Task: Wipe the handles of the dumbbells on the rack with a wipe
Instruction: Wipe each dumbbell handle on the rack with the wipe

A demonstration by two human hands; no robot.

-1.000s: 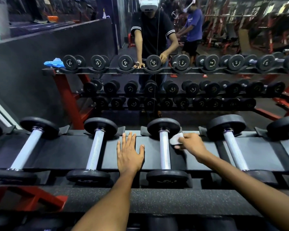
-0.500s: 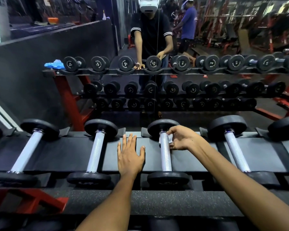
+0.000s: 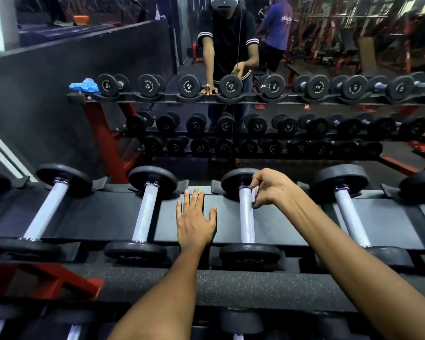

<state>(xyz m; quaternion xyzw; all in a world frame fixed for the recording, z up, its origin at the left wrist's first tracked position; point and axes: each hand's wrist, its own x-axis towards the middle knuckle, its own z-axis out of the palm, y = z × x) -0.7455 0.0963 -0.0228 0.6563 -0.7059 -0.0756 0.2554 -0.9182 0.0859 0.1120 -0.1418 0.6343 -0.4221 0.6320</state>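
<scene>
Several black dumbbells with knurled silver handles lie side by side on the top shelf of the rack (image 3: 103,217). My right hand (image 3: 271,188) pinches a small white wipe (image 3: 254,195) against the far end of the middle dumbbell's handle (image 3: 247,219), just below its far weight plate. Most of the wipe is hidden under my fingers. My left hand (image 3: 194,220) rests flat with spread fingers on the black shelf, between that handle and the handle to its left (image 3: 146,214).
A wall mirror behind the rack reflects the dumbbell rows, me and another person. A blue crumpled cloth (image 3: 84,85) shows in the reflection at the rack's left end. More dumbbells (image 3: 352,217) lie to the right, and a lower shelf sits below my arms.
My right hand moved left from beside the middle handle onto its far end, bringing the wipe against it. My left hand stayed flat on the shelf.
</scene>
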